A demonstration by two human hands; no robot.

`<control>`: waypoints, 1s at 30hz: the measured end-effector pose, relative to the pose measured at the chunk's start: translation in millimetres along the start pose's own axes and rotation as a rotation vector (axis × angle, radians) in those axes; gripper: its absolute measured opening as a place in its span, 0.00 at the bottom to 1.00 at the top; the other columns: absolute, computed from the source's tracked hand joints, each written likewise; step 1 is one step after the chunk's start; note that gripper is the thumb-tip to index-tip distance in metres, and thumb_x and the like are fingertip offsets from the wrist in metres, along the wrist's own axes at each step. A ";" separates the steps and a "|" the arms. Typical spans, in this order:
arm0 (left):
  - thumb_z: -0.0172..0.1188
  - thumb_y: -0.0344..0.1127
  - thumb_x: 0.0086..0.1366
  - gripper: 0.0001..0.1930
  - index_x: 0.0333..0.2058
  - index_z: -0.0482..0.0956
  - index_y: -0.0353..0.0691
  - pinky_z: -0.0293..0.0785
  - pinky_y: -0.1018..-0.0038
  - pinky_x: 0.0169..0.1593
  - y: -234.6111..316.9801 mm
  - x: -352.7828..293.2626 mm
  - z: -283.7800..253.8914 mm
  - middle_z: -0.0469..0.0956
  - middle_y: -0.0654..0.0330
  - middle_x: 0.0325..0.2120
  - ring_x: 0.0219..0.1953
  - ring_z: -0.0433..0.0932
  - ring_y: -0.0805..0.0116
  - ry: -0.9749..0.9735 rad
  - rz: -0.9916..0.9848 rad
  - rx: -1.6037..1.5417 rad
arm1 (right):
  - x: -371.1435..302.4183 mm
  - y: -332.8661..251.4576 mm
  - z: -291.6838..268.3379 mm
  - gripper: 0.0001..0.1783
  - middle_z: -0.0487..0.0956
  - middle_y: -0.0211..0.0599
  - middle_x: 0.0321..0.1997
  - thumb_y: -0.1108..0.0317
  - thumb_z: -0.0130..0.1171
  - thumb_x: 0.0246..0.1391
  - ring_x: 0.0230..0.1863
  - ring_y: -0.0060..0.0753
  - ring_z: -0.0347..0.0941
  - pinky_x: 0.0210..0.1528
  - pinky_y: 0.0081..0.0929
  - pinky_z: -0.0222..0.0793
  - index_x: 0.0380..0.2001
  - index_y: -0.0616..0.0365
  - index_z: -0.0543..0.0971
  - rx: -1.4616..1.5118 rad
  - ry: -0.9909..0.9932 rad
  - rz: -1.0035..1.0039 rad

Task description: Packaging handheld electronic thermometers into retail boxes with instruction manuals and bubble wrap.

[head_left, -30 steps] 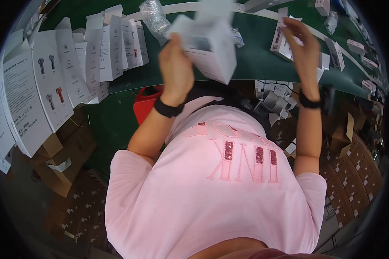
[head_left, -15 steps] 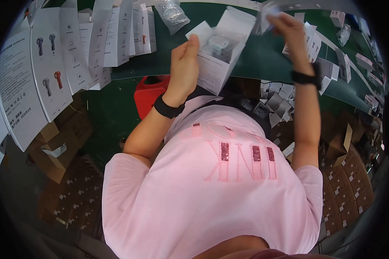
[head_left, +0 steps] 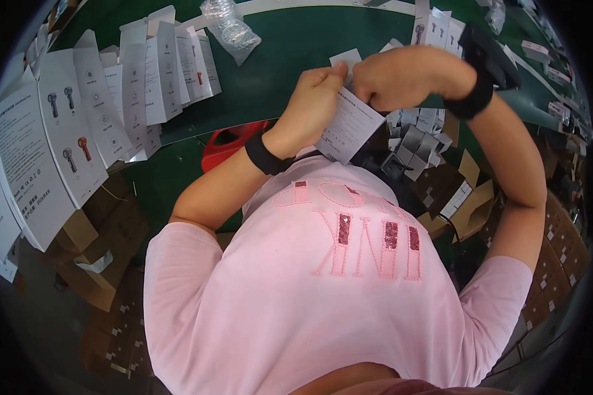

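My left hand (head_left: 308, 110) grips a small white carton (head_left: 351, 128) by its left side, thumb near the top edge. The carton stands tilted in front of my body, with fine print on the side toward me and a raised flap (head_left: 346, 63) at its far end. Over the carton's open top, my right hand (head_left: 402, 78) is curled with its fingers bent down at the mouth. Those fingertips are hidden, and I cannot make out what they hold. The carton's contents are out of sight behind my hands.
Several opened white cartons with fan pictures (head_left: 69, 131) stand along the green table's left side. A clear bubble-wrap bag (head_left: 230, 31) lies at the far edge. Further cartons (head_left: 438, 29) stand far right. Below the table are a red stool (head_left: 227, 145) and a brown box (head_left: 471, 204).
My right hand has come from the far right, where it held a clear plastic packet, to the carton's mouth. The packet is hidden now. My left hand has shifted slightly right with the carton.
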State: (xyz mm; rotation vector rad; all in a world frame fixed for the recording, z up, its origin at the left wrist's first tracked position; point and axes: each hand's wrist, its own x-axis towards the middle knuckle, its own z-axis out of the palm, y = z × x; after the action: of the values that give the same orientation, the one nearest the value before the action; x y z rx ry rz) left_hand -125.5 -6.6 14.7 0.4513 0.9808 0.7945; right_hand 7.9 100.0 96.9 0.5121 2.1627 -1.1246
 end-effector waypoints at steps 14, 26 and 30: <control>0.65 0.38 0.62 0.25 0.55 0.69 0.37 0.72 0.75 0.50 11.9 -16.2 0.4 0.75 0.55 0.46 0.47 0.75 0.70 -0.134 0.524 0.065 | -28.1 -12.7 103.5 0.42 0.70 0.49 0.60 0.58 0.63 0.54 0.59 0.39 0.68 0.63 0.33 0.60 0.67 0.61 0.57 1.688 1.144 0.080; 0.73 0.40 0.54 0.34 0.55 0.66 0.37 0.80 0.70 0.44 -0.9 -17.8 -4.9 0.72 0.51 0.50 0.49 0.77 0.63 -0.319 0.455 0.417 | -35.5 -25.2 121.4 0.20 0.76 0.44 0.54 0.63 0.56 0.59 0.53 0.32 0.73 0.58 0.29 0.66 0.51 0.63 0.77 1.116 1.268 -0.010; 0.77 0.40 0.47 0.37 0.53 0.67 0.39 0.80 0.70 0.42 -5.4 -15.2 4.9 0.76 0.51 0.48 0.47 0.78 0.65 -0.226 0.437 0.332 | -54.9 -21.5 125.2 0.20 0.75 0.42 0.54 0.65 0.53 0.61 0.53 0.33 0.72 0.56 0.29 0.66 0.53 0.62 0.77 0.910 1.218 -0.054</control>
State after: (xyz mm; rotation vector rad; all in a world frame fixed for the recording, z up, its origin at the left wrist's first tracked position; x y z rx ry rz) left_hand -123.9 -21.7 22.0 1.0459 0.8115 0.9481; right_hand 79.7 -18.3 93.6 1.9455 2.3898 -2.1865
